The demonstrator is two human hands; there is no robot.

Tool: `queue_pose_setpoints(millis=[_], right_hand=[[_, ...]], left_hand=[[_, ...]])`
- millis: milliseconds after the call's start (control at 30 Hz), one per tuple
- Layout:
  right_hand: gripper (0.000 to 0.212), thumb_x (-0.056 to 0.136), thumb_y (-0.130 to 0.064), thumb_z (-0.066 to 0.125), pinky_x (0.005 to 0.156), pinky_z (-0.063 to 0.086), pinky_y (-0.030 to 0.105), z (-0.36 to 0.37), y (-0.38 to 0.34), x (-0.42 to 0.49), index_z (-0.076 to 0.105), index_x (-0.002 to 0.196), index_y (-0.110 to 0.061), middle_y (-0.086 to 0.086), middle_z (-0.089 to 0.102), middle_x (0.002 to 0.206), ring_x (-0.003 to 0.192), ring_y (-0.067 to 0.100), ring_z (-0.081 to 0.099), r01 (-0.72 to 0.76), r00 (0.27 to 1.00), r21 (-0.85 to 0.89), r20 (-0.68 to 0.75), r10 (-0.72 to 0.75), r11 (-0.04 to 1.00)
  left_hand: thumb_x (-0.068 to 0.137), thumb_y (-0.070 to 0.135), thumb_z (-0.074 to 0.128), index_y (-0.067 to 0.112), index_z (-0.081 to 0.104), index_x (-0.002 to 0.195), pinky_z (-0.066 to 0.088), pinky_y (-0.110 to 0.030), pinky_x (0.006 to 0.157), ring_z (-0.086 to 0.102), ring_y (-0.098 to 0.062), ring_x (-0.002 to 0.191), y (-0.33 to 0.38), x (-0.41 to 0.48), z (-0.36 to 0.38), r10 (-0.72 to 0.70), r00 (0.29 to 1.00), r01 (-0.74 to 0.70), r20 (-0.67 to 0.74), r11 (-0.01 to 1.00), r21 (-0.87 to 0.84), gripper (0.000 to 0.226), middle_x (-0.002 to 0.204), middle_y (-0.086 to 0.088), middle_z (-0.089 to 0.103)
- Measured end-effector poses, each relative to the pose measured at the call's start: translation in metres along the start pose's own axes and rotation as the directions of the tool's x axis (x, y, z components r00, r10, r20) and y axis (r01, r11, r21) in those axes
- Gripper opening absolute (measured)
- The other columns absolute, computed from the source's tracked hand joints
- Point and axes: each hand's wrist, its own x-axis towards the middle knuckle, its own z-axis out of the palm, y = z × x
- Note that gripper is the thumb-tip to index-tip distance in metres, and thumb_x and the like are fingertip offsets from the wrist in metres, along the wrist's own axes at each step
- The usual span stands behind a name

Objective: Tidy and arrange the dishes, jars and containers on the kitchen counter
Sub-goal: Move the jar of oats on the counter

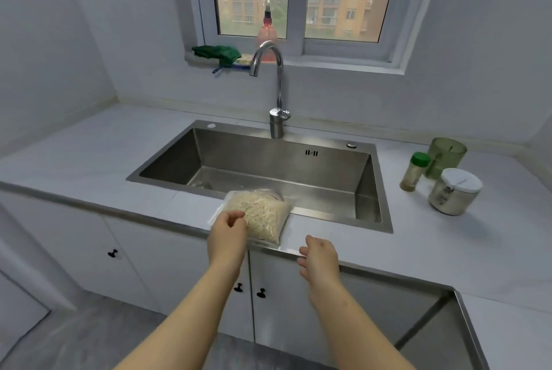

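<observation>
A clear plastic bag of pale dried noodles (263, 214) lies on the counter's front strip, its far end over the sink's near rim. My left hand (228, 234) is at the bag's near left corner, fingers curled and pinching the plastic. My right hand (319, 259) hovers over the counter's front edge to the right of the bag, fingers loosely curled and holding nothing. On the counter right of the sink stand a spice jar with a green cap (414, 172), a green translucent cup (447, 156) behind it, and a glass jar with a white lid (455, 192).
A steel sink (385, 190) fills the counter's middle, with a curved faucet (278, 95) behind it. On the window sill lie a green cloth (218, 53) and a red spray bottle (266, 32). White cabinet doors with black knobs (261, 292) are below.
</observation>
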Motion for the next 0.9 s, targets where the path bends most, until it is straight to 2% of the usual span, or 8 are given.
queue_pose_setpoints(millis=[167,300,367,433,500,633,733,900], right_hand=[[0.034,0.096,-0.028,0.043,0.085,0.041,0.034,0.028,-0.014,0.041,0.041,0.127,-0.014,0.004,0.048,0.113,0.099,0.023,0.047,-0.033,0.999,0.002,-0.007,0.033,0.999],[0.054,0.091,-0.043,0.046,0.097,0.045,0.041,0.067,-0.014,0.073,0.030,0.135,-0.016,0.004,0.049,0.122,0.110,0.026,0.052,-0.124,0.991,-0.004,0.050,0.124,0.992],[0.058,0.090,-0.043,0.048,0.090,0.047,0.039,0.080,-0.010,0.081,0.030,0.134,-0.010,0.007,0.051,0.119,0.106,0.027,0.053,-0.129,0.991,-0.074,0.006,0.130,0.989],[0.061,0.089,-0.043,0.051,0.086,0.047,0.035,0.090,-0.009,0.088,0.033,0.133,-0.006,0.010,0.050,0.122,0.104,0.027,0.053,-0.120,0.991,-0.149,-0.082,0.109,0.981],[0.066,0.086,-0.047,0.055,0.090,0.048,0.038,0.095,-0.011,0.094,0.036,0.134,-0.006,0.012,0.049,0.128,0.108,0.029,0.054,-0.133,0.987,-0.186,-0.115,0.113,0.973],[0.066,0.082,-0.046,0.062,0.086,0.050,0.036,0.101,-0.012,0.097,0.037,0.130,-0.009,0.009,0.053,0.124,0.105,0.027,0.057,-0.132,0.986,-0.120,-0.119,0.118,0.984],[0.065,0.080,-0.046,0.065,0.091,0.051,0.040,0.102,-0.009,0.095,0.040,0.127,-0.008,0.009,0.054,0.122,0.106,0.027,0.058,-0.127,0.981,-0.118,-0.160,0.107,0.985],[0.054,0.082,-0.043,0.064,0.091,0.051,0.044,0.100,-0.007,0.082,0.044,0.120,-0.010,0.007,0.056,0.115,0.102,0.024,0.058,-0.075,0.981,-0.086,-0.185,0.058,0.994]], left_hand=[[0.085,0.020,0.049,0.020,0.049,0.126,0.039,-0.043,0.102,0.039,-0.027,0.123,-0.004,0.070,0.013,-0.035,0.999,0.022,0.033,0.937,0.350,0.041,0.135,-0.006,0.042],[0.085,0.029,0.054,0.020,0.034,0.140,0.040,-0.049,0.102,0.043,-0.031,0.122,-0.010,0.115,0.021,-0.131,0.975,0.079,0.180,0.960,0.269,0.059,0.143,-0.007,0.034],[0.084,0.032,0.055,0.019,0.030,0.142,0.037,-0.049,0.104,0.042,-0.032,0.124,-0.014,0.122,0.025,-0.168,0.962,0.094,0.215,0.944,0.317,0.064,0.144,-0.008,0.037],[0.083,0.038,0.056,0.018,0.028,0.143,0.034,-0.046,0.106,0.038,-0.032,0.129,-0.020,0.130,0.026,-0.180,0.963,0.071,0.201,0.888,0.455,0.070,0.143,-0.007,0.039],[0.081,0.044,0.058,0.016,0.029,0.144,0.034,-0.044,0.105,0.035,-0.032,0.130,-0.023,0.140,0.026,-0.195,0.964,0.079,0.179,0.856,0.510,0.075,0.143,-0.008,0.039],[0.077,0.051,0.061,0.013,0.042,0.136,0.043,-0.045,0.100,0.049,-0.031,0.118,-0.026,0.159,0.029,-0.245,0.925,0.093,0.292,0.888,0.451,0.073,0.130,-0.008,0.051],[0.079,0.048,0.062,0.012,0.048,0.126,0.051,-0.044,0.091,0.060,-0.027,0.103,-0.027,0.158,0.026,-0.270,0.893,0.139,0.361,0.927,0.349,0.061,0.116,-0.006,0.060],[0.079,0.047,0.063,0.007,0.057,0.112,0.054,-0.042,0.085,0.063,-0.028,0.091,-0.024,0.158,0.024,-0.324,0.835,0.213,0.444,0.936,0.281,0.053,0.099,-0.007,0.064]])
